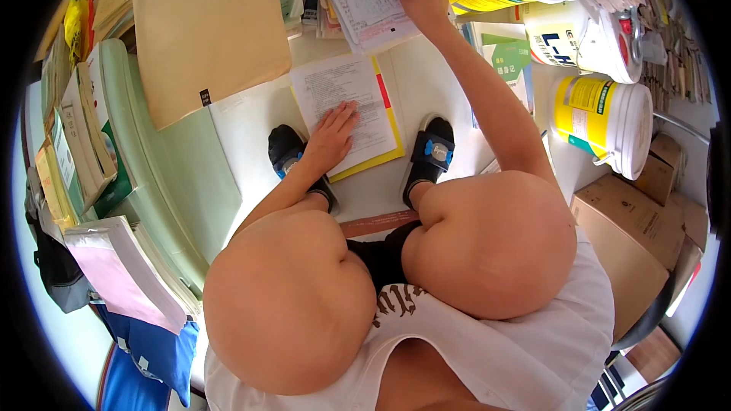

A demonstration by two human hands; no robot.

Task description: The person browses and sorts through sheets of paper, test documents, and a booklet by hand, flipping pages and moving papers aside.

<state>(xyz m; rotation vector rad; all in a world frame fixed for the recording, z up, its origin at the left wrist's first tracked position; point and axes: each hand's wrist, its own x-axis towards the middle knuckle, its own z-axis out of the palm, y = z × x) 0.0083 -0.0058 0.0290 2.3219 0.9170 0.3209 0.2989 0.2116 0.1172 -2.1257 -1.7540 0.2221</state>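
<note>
My left hand (333, 135) lies flat, fingers stretched out, on a printed sheet (335, 80). Under that sheet shows a yellow folder or backing (392, 133) with a red tab at its right side. Farther up, my right hand (424, 1) rests at the right edge of a stack of written papers (365, 0). Its thumb and index finger are apart on the top sheet; the other fingers are partly hidden. Both papers are in front of my feet, which wear black slippers (435, 148).
A large brown envelope (209, 23) lies at upper left, over a pale green rounded surface (171, 183). Books and paper stacks (126, 274) line the left. On the right stand yellow-and-white buckets (601, 118), a green-covered book (506, 61) and cardboard boxes (624, 213).
</note>
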